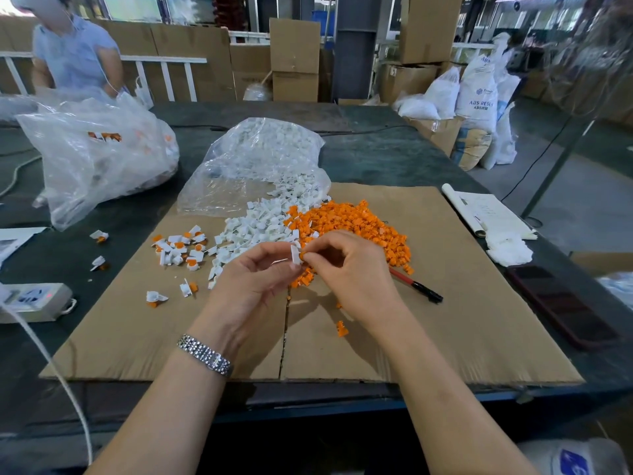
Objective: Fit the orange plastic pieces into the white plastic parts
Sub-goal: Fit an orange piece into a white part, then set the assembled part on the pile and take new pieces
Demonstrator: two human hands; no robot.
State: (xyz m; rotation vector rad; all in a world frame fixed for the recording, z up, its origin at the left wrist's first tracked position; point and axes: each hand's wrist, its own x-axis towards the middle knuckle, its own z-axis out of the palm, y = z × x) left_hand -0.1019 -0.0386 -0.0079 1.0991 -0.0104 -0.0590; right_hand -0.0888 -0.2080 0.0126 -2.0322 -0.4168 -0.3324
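Head view: left hand (255, 269) pinches a white part (294, 254), right hand (346, 265) pinches an orange piece (301, 257) against it, mid-fit above the cardboard sheet (445, 320). Small pile of assembled units (180, 248) toward the sheet's left edge; big white pile (260, 224) and orange pile (356, 224) at its far edge. Judging by that, early: most still unfitted.

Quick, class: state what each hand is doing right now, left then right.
Left hand: pinches a white plastic part.
Right hand: pinches an orange piece against that part.
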